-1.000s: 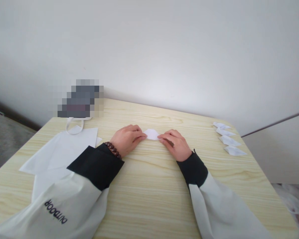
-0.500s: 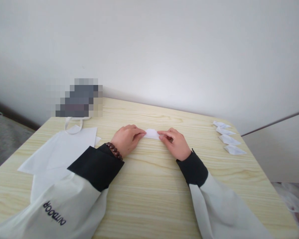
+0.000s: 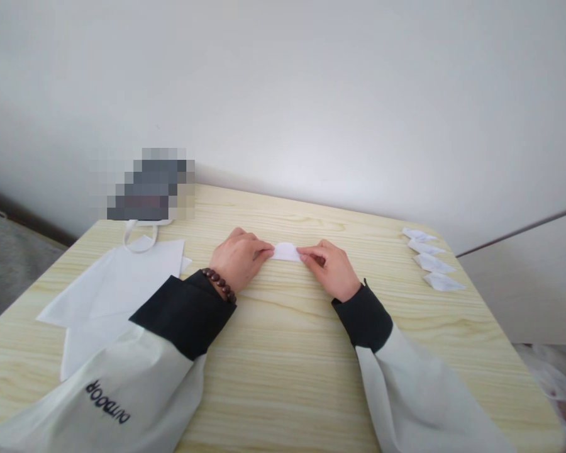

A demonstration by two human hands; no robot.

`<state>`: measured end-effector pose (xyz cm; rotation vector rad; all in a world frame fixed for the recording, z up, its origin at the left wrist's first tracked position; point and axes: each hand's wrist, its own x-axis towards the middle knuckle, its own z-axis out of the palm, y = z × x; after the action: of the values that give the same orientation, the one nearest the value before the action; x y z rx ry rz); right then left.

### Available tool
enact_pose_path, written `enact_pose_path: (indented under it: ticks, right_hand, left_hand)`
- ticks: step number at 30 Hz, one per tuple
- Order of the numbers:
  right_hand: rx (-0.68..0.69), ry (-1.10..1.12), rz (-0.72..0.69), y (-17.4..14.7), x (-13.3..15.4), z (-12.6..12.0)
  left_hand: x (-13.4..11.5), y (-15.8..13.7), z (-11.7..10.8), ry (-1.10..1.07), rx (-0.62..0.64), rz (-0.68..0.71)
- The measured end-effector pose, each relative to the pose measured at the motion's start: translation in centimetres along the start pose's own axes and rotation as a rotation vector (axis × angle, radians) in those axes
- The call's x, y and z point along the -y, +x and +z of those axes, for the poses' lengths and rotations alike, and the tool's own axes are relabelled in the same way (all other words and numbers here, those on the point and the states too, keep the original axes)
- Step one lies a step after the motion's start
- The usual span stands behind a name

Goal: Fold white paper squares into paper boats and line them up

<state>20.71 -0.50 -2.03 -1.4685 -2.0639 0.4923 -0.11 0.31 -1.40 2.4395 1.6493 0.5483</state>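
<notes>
While pinching opposite ends with left hand (image 3: 238, 257) and right hand (image 3: 332, 269), holding small folded paper (image 3: 287, 253) directly between, with long axis crosswise, equally near both; farther out, with white sheets (image 3: 141, 277) leftward and four folded pieces (image 3: 432, 263) rightward on table (image 3: 283, 358).

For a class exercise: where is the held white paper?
In the head view, the held white paper is just below centre, between the grip of the left hand and that of the right hand.

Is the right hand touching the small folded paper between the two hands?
Touching: the head view shows the right hand pinching the right end of the folded paper.
</notes>
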Motion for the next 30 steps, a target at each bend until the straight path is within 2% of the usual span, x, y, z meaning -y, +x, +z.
enact_pose_path:
  ticks: [7, 16, 22, 25, 28, 30]
  right_hand:
    - [0.002, 0.008, 0.011, 0.1, 0.1, 0.0]
    - [-0.03, 0.073, -0.033, -0.3, -0.3, 0.4]
    - [-0.03, 0.071, -0.063, -0.4, -0.7, 0.6]
    - [-0.033, 0.066, -0.081, -0.4, -0.8, 0.6]
    - [-0.039, 0.07, -0.09, -0.4, -0.8, 0.6]
    - [-0.04, 0.075, -0.088, -0.4, -0.8, 0.7]
  left_hand:
    - [0.4, 0.0, 0.1, -0.02, -0.017, -0.024]
    - [0.6, 0.1, 0.2, -0.143, -0.021, -0.04]
    - [1.1, 0.1, 0.3, -0.142, 0.0, -0.045]
    - [0.9, -0.1, 0.3, -0.128, -0.039, 0.068]
    - [0.3, -0.3, 0.4, -0.068, -0.083, 0.266]
    - [0.0, -0.4, 0.5, -0.002, -0.07, 0.395]
